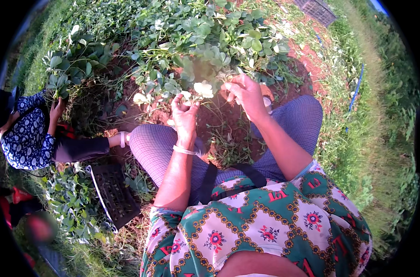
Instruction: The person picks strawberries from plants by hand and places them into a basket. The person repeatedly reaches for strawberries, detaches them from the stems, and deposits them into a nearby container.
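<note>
Both my hands are raised over reddish soil between my bent knees. My left hand (185, 116) pinches the stem of a small leafy plant between thumb and fingers; its sunlit leaves (203, 89) look almost white. My right hand (243, 96) is to the right of it, fingers curled near thin stems and leaves; whether it grips one is hard to tell. Just beyond lies a dense heap of green strawberry-like plants (196, 31). Loose runners and stems (227, 138) are scattered on the soil below my hands.
At left a person in a blue patterned top (30, 131) holds a leafy bunch (59, 83). A dark plastic crate (114, 195) stands lower left beside more leafy plants (73, 204). Another crate (317, 12) lies at the top right. A blue strip (357, 88) crosses the grass at right.
</note>
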Demonstrator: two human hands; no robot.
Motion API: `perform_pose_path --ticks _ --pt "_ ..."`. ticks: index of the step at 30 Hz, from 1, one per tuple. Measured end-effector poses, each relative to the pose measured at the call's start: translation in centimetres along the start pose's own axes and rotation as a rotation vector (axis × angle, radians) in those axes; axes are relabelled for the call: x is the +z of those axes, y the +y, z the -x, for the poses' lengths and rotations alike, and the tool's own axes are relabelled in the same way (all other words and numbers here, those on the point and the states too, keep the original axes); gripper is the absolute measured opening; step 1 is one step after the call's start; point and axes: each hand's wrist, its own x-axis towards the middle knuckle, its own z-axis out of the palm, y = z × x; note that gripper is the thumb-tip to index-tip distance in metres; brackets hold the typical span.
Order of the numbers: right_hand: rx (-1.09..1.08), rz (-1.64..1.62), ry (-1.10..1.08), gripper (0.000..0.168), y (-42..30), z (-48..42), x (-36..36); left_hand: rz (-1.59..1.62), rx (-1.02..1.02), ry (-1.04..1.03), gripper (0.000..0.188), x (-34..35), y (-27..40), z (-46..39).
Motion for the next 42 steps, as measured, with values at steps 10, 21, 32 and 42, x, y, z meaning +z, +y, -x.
perform_pose_path --ticks 10,21,32,42 --pt "-0.072 -0.008 -0.144 0.015 2.1 2.3 2.4 0.119 -0.005 -0.067 0.036 0.5 -1.0 0.1" --pt "0.081 -0.132 -0.063 0.012 2.5 2.3 1.1 0.327 -0.155 -0.236 0.016 0.1 -2.4 -0.6" --pt "0.231 -0.448 0.001 0.020 2.9 1.7 -1.3 0.482 -0.290 -0.252 0.024 0.5 -1.2 0.1" --pt "0.185 -0.456 -0.078 0.024 2.3 1.0 0.1 0.258 -0.303 -0.508 0.019 1.0 -2.3 0.0"
